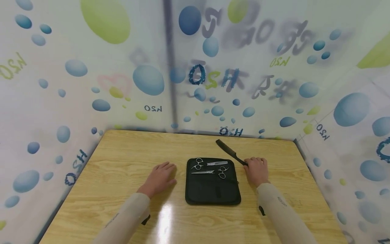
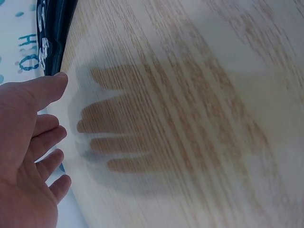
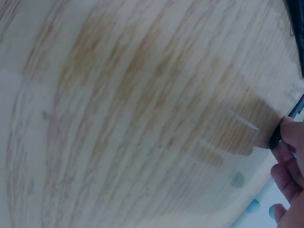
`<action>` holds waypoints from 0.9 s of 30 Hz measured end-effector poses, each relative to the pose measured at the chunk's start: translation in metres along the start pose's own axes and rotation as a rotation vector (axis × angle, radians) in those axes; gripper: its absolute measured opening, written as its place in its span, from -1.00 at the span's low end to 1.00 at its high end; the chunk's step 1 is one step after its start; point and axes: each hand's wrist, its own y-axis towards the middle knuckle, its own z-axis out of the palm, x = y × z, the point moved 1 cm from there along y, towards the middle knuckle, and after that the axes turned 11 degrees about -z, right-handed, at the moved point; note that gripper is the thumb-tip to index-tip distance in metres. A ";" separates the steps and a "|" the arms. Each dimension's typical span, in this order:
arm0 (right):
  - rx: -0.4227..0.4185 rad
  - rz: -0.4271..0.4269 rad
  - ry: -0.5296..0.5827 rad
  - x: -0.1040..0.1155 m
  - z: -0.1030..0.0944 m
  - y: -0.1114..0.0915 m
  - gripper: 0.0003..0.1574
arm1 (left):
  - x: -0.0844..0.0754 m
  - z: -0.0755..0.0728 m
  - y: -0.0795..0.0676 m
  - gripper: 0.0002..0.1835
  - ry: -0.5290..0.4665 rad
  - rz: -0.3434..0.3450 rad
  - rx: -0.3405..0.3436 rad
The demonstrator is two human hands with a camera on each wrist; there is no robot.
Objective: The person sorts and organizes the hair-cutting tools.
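Note:
My right hand pinches the handle end of a black comb, whose toothed part points to the far left over the table. In the right wrist view the thumb and fingers hold the comb's handle. To the left of that hand lies an open black case. Hair-cutting scissors and toothed thinning scissors sit in its upper half. My left hand is held just left of the case with relaxed fingers and nothing in it; the left wrist view shows its shadow on the wood.
The light wooden table reaches back to a wall printed with blue and green drops and lettering. More printed wall stands at the left and right sides. Light glares on the table's near part.

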 end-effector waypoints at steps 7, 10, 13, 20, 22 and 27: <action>0.012 0.018 0.084 -0.003 -0.002 0.002 -0.69 | -0.002 0.001 0.001 -0.40 -0.011 -0.004 -0.002; 0.042 0.033 0.152 -0.005 -0.005 0.003 -0.73 | -0.003 0.001 0.002 -0.40 -0.016 -0.003 -0.002; 0.071 0.041 0.185 -0.007 -0.007 0.003 -0.73 | -0.003 0.001 0.003 -0.41 -0.011 0.000 -0.005; 0.064 0.055 0.211 -0.010 -0.009 0.002 -0.77 | -0.003 0.003 0.002 -0.40 0.012 0.007 -0.009; 0.056 0.062 0.216 -0.010 -0.009 0.001 -0.79 | -0.003 0.004 0.002 -0.40 0.005 0.008 -0.011; 0.024 0.065 0.223 -0.014 -0.010 -0.003 -0.80 | -0.004 0.003 0.003 -0.40 0.008 0.015 -0.028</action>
